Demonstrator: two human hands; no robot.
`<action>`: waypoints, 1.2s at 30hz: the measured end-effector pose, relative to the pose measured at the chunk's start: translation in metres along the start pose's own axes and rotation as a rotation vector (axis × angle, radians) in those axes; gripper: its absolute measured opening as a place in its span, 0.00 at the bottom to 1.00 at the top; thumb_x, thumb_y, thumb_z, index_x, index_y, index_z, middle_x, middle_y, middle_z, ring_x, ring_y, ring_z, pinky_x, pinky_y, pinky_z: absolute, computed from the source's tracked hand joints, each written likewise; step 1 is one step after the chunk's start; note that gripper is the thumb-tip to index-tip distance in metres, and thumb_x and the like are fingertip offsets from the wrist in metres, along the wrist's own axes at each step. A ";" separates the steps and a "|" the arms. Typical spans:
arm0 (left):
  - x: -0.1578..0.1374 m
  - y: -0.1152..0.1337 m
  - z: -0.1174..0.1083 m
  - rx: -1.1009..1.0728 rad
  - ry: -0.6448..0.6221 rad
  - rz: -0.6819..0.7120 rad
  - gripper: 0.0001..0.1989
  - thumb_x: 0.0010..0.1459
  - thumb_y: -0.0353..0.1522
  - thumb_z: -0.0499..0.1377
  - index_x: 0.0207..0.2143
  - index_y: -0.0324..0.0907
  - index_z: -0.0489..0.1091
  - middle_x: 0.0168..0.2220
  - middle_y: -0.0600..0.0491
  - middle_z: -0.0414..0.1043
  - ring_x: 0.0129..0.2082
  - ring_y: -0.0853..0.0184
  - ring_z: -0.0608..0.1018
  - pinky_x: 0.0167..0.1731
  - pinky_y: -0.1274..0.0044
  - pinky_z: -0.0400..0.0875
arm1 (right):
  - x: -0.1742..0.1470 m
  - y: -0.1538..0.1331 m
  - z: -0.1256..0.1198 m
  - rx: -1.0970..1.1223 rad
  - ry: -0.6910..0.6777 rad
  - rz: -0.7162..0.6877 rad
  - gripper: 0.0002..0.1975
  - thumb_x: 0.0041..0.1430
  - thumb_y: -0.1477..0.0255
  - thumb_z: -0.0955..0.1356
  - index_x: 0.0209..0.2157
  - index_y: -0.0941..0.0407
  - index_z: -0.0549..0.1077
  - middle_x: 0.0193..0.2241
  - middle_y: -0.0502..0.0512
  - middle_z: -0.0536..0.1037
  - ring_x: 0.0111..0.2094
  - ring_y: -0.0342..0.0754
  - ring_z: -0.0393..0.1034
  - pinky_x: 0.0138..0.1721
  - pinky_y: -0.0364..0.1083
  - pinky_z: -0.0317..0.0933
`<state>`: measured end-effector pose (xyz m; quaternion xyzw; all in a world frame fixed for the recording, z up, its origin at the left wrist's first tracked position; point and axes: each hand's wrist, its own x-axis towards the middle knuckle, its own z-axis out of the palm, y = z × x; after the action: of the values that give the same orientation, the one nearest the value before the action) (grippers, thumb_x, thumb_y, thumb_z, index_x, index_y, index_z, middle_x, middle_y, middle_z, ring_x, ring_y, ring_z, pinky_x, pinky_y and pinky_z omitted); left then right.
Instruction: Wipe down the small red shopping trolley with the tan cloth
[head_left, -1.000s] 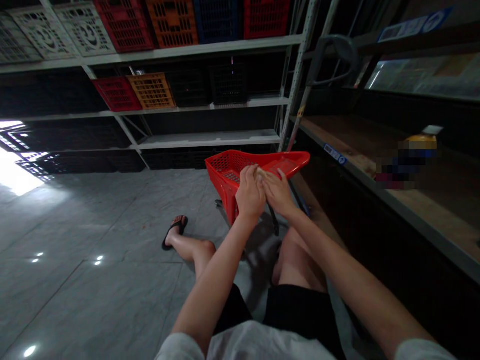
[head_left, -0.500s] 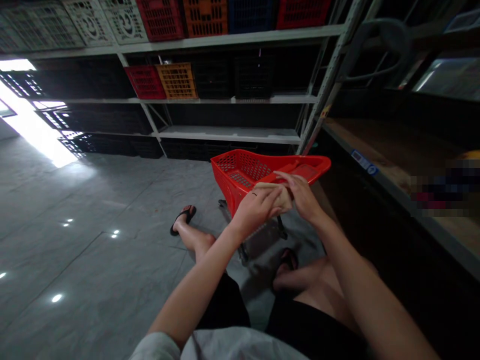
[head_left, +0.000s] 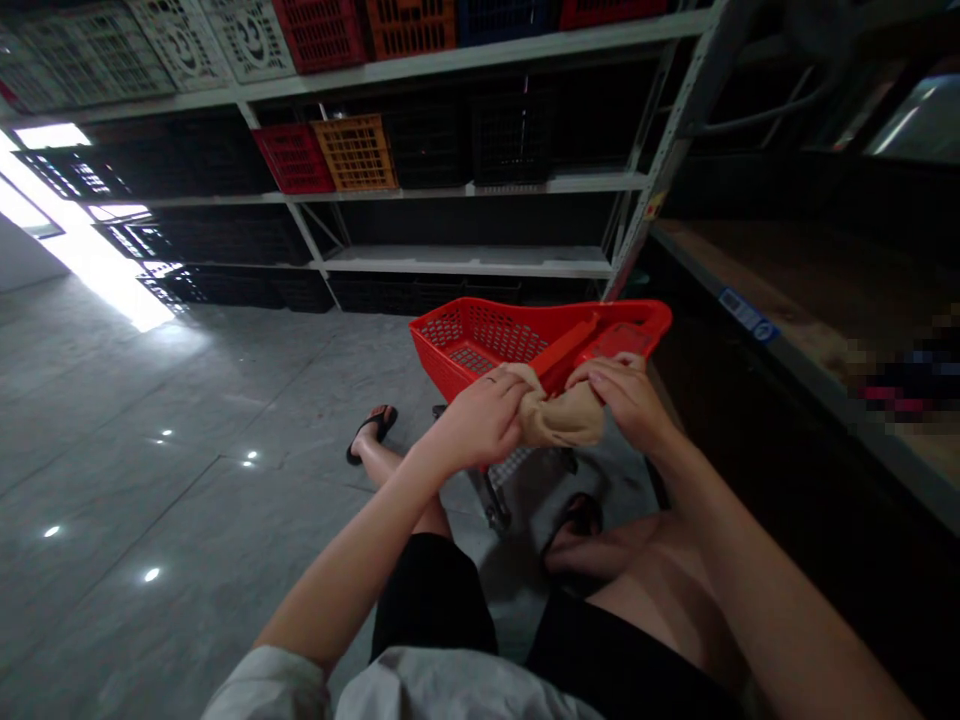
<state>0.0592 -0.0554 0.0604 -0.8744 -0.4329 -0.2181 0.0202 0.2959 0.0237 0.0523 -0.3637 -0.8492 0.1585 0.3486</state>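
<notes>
Between my hands, a crumpled beige cloth (head_left: pixel 564 418) hangs at the near side of the red shopping cart (head_left: pixel 439 365). My left hand (head_left: pixel 491 415) is closed round the cloth's left end, its fingertips hidden in the folds. On the right end, my right hand (head_left: pixel 626 400) is closed too, with thumb and fingers pinching the fabric. The cart's perforated basket lies just beyond both hands, its handle end to the right. Whether the cloth touches the cart I cannot tell.
Metal shelving (head_left: pixel 480 262) runs along the back with a yellow crate (head_left: pixel 354 152), a red crate (head_left: pixel 294 158) and several others. To the right is a wooden shelf (head_left: pixel 817 290) with a blue-white label. My sandalled feet straddle the cart on the grey floor (head_left: pixel 187 400).
My hands have moved apart, the left one leftward and the right one rightward. The cloth, earlier bunched under my fingers, is now stretched out between them. The view has shifted slightly.
</notes>
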 end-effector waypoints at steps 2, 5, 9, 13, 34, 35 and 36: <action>0.020 0.033 0.010 0.034 0.037 -0.052 0.22 0.67 0.46 0.54 0.50 0.37 0.71 0.47 0.41 0.76 0.50 0.54 0.77 0.55 0.64 0.72 | 0.002 0.004 -0.005 0.072 0.013 0.074 0.24 0.71 0.58 0.54 0.41 0.50 0.78 0.37 0.54 0.84 0.42 0.52 0.76 0.56 0.58 0.56; 0.039 0.076 0.036 0.122 0.160 -0.244 0.26 0.68 0.51 0.52 0.44 0.36 0.72 0.39 0.43 0.76 0.42 0.55 0.78 0.47 0.66 0.74 | 0.002 -0.002 -0.016 0.309 -0.014 0.183 0.28 0.71 0.51 0.52 0.49 0.50 0.75 0.42 0.57 0.84 0.43 0.53 0.78 0.51 0.55 0.67; 0.040 0.106 0.069 0.149 0.334 -0.228 0.16 0.68 0.40 0.57 0.46 0.36 0.73 0.44 0.43 0.76 0.45 0.56 0.77 0.52 0.66 0.71 | -0.006 -0.029 -0.028 0.451 -0.098 0.283 0.31 0.69 0.45 0.54 0.56 0.49 0.72 0.51 0.59 0.80 0.45 0.53 0.79 0.45 0.51 0.73; 0.028 0.110 0.082 0.140 0.361 -0.011 0.18 0.69 0.39 0.56 0.55 0.38 0.72 0.53 0.42 0.75 0.52 0.58 0.76 0.57 0.67 0.69 | -0.018 -0.035 -0.041 0.387 -0.169 0.334 0.31 0.68 0.44 0.56 0.56 0.46 0.75 0.50 0.58 0.82 0.44 0.55 0.80 0.44 0.51 0.75; -0.032 -0.083 0.088 0.000 0.231 -0.261 0.18 0.70 0.43 0.47 0.46 0.41 0.69 0.45 0.42 0.74 0.52 0.56 0.74 0.59 0.60 0.68 | 0.017 -0.023 -0.017 -0.304 -0.298 0.217 0.18 0.63 0.61 0.64 0.23 0.53 0.75 0.24 0.51 0.80 0.25 0.46 0.70 0.27 0.45 0.52; -0.020 -0.058 0.091 -0.003 0.234 -0.244 0.17 0.70 0.42 0.48 0.48 0.40 0.69 0.47 0.42 0.74 0.53 0.56 0.74 0.59 0.61 0.67 | 0.021 -0.020 -0.015 -0.331 -0.282 0.223 0.17 0.62 0.62 0.65 0.22 0.53 0.74 0.23 0.51 0.79 0.25 0.46 0.69 0.27 0.45 0.50; -0.007 -0.033 0.094 -0.001 0.255 -0.241 0.17 0.71 0.40 0.48 0.50 0.39 0.69 0.49 0.42 0.74 0.53 0.56 0.74 0.59 0.61 0.66 | 0.025 -0.016 -0.014 -0.352 -0.253 0.232 0.17 0.62 0.63 0.65 0.21 0.53 0.73 0.23 0.51 0.79 0.25 0.46 0.69 0.27 0.46 0.50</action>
<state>0.0642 -0.0185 -0.0324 -0.7816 -0.5283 -0.3282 0.0483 0.2856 0.0310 0.0826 -0.4912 -0.8531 0.0913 0.1504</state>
